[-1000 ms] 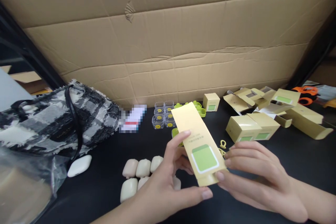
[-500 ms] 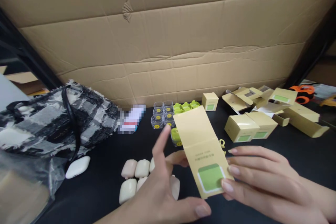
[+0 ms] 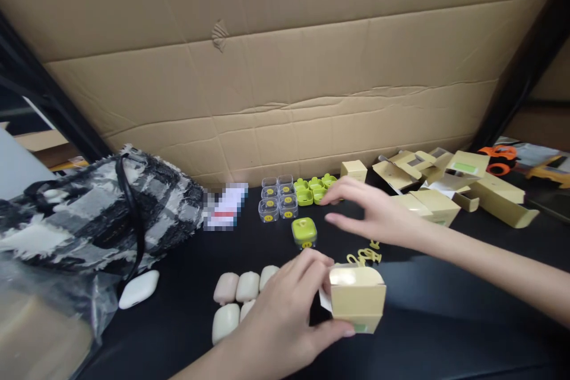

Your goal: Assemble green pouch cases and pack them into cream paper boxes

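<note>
My left hand (image 3: 289, 309) grips a small beige carton (image 3: 358, 300), opened up into a box shape with a flap raised at its top. My right hand (image 3: 367, 208) is empty, fingers apart, reaching over the table toward the back. Near its fingertips are several lime-green cups (image 3: 312, 191). A clear case with a green lid (image 3: 304, 231) stands between my two hands. Yellow ring-shaped pieces (image 3: 367, 256) lie behind the carton. Rounded cream and pinkish cases (image 3: 236, 291) sit in rows beside my left hand, which partly hides them.
Clear square cups (image 3: 278, 199) with yellow stickers stand at the back, near a closed carton (image 3: 354, 170). More cartons (image 3: 430, 205) and opened ones (image 3: 472, 178) lie at the right. At the left are a checked bag (image 3: 164, 208) and a white case (image 3: 139, 289).
The flattened carton has been opened into a box and is now in my left hand. My right hand has let go of it and moved up and back toward the green cups.
</note>
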Tool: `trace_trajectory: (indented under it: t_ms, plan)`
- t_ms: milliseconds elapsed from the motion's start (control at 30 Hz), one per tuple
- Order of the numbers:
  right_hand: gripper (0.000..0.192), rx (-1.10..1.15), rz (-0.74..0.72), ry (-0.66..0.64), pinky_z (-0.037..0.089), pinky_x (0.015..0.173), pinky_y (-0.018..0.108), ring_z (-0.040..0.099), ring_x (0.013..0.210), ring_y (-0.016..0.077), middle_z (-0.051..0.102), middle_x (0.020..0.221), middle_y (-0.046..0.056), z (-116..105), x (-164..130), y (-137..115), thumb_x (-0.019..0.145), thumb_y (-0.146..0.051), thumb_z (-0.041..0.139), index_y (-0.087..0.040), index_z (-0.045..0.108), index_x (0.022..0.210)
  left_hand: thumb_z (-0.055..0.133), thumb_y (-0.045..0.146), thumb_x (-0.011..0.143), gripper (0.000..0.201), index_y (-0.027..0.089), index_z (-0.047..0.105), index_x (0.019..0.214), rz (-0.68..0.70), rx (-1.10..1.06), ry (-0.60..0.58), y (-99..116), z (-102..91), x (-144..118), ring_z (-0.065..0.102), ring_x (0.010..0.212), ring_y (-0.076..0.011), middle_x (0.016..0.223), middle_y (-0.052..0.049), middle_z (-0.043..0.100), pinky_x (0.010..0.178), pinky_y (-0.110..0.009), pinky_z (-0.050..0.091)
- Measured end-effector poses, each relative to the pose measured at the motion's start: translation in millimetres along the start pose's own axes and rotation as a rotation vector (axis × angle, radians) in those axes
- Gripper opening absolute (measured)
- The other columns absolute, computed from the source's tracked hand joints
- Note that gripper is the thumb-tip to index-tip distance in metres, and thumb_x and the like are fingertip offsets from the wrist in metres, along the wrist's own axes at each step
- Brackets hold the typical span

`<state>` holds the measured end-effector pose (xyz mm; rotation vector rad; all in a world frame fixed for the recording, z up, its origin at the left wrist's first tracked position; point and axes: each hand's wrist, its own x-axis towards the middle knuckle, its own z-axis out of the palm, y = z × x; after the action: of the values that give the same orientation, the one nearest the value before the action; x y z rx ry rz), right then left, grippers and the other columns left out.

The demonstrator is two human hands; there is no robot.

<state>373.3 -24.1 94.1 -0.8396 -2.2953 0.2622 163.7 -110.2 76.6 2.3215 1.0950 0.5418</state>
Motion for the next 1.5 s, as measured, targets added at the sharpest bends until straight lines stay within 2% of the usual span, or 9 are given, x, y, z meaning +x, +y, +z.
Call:
trace_trajectory:
  t_ms: [133, 333, 533, 667, 833, 1033, 1100, 1233, 1500]
  plan:
    - [0.034, 0.022, 0.053, -0.218, 0.049, 0.08, 0.037, 0.062, 0.093, 0.0246, 0.065, 0.103, 0.007, 30.4, 21.7, 8.4, 0.074, -0.038, 0.072, -0.02, 0.06, 0.1, 0.076, 0.031, 0.071, 0.038, 0.022, 0.054, 0.101, -0.046, 0.022, -0.01, 1.8, -0.4, 0.9, 0.059, 0.099, -0.0241, 0.111, -0.005, 0.059, 0.084, -0.036, 0.047]
    - [0.034, 0.104, 0.135, -0.228, 0.05, 0.069, 0.034, 0.064, 0.077, 0.0213, 0.067, 0.089, 0.004, 49.8, 17.3, 12.3, 0.071, -0.026, 0.071, -0.02, 0.056, 0.1, 0.067, 0.021, 0.07, 0.036, 0.022, 0.051, 0.102, -0.036, -0.082, -0.014, -1.2, -2.8, 0.9, 0.059, 0.096, -0.0198, 0.115, -0.003, 0.055, 0.081, -0.031, 0.046]
    - [0.051, 0.304, 0.126, -0.044, 0.052, 0.088, 0.035, 0.058, 0.11, 0.0212, 0.055, 0.126, 0.008, 28.5, 5.2, -9.9, 0.079, -0.028, 0.066, -0.023, 0.044, 0.126, 0.068, 0.026, 0.074, 0.026, 0.023, 0.046, 0.089, -0.119, -0.112, -0.047, 1.5, -7.1, 0.0, 0.058, 0.092, -0.0194, 0.103, 0.0, 0.06, 0.079, -0.031, 0.044]
    - [0.048, 0.502, 0.153, 0.035, 0.057, 0.078, 0.031, 0.059, 0.109, 0.0218, 0.055, 0.122, 0.007, 12.2, -15.0, -29.8, 0.08, -0.03, 0.068, -0.026, 0.047, 0.122, 0.071, 0.032, 0.074, 0.028, 0.023, 0.047, 0.085, -0.144, -0.101, -0.003, 2.1, -7.9, 0.4, 0.059, 0.085, -0.0189, 0.094, 0.001, 0.061, 0.073, -0.03, 0.044]
    - [0.048, 0.483, 0.129, 0.068, 0.056, 0.074, 0.027, 0.06, 0.105, 0.0199, 0.057, 0.113, 0.006, 6.4, -36.2, -31.6, 0.078, -0.026, 0.071, -0.027, 0.046, 0.119, 0.072, 0.038, 0.073, 0.03, 0.023, 0.048, 0.081, -0.197, -0.106, 0.048, -1.2, -8.2, 2.5, 0.058, 0.076, -0.0178, 0.085, 0.003, 0.062, 0.065, -0.027, 0.042]
    - [0.049, 0.327, -0.055, -0.068, 0.051, 0.076, 0.027, 0.061, 0.092, 0.0184, 0.061, 0.102, 0.003, 1.0, -42.0, -29.6, 0.07, -0.02, 0.075, -0.024, 0.051, 0.113, 0.069, 0.028, 0.072, 0.028, 0.024, 0.044, 0.083, -0.214, -0.199, 0.042, -4.0, -7.2, 5.4, 0.061, 0.077, -0.0171, 0.098, 0.001, 0.064, 0.063, -0.026, 0.044]
    - [0.043, 0.282, -0.04, -0.116, 0.05, 0.076, 0.027, 0.061, 0.09, 0.0184, 0.062, 0.1, 0.004, 0.2, -41.9, -32.9, 0.07, -0.019, 0.073, -0.022, 0.054, 0.109, 0.067, 0.025, 0.072, 0.028, 0.024, 0.043, 0.086, -0.239, -0.192, 0.042, -3.9, -6.6, 5.9, 0.061, 0.078, -0.0179, 0.099, 0.0, 0.064, 0.065, -0.028, 0.044]
    - [0.037, 0.217, 0.034, -0.206, 0.049, 0.077, 0.028, 0.06, 0.09, 0.018, 0.063, 0.098, 0.003, 1.9, -41.9, -38.1, 0.073, -0.018, 0.069, -0.021, 0.056, 0.108, 0.063, 0.022, 0.071, 0.028, 0.025, 0.041, 0.089, -0.29, -0.154, 0.02, -4.0, -5.1, 5.5, 0.054, 0.058, -0.0126, 0.094, 0.0, 0.063, 0.063, -0.03, 0.043]
    - [0.026, 0.139, 0.056, -0.324, 0.049, 0.08, 0.032, 0.057, 0.094, 0.0193, 0.06, 0.105, 0.006, -1.7, -41.8, -39.9, 0.081, -0.025, 0.064, -0.021, 0.06, 0.107, 0.06, 0.018, 0.071, 0.027, 0.025, 0.041, 0.089, -0.253, -0.155, -0.003, -4.4, -5.8, 4.8, 0.055, 0.062, -0.0127, 0.098, 0.001, 0.062, 0.061, -0.028, 0.045]
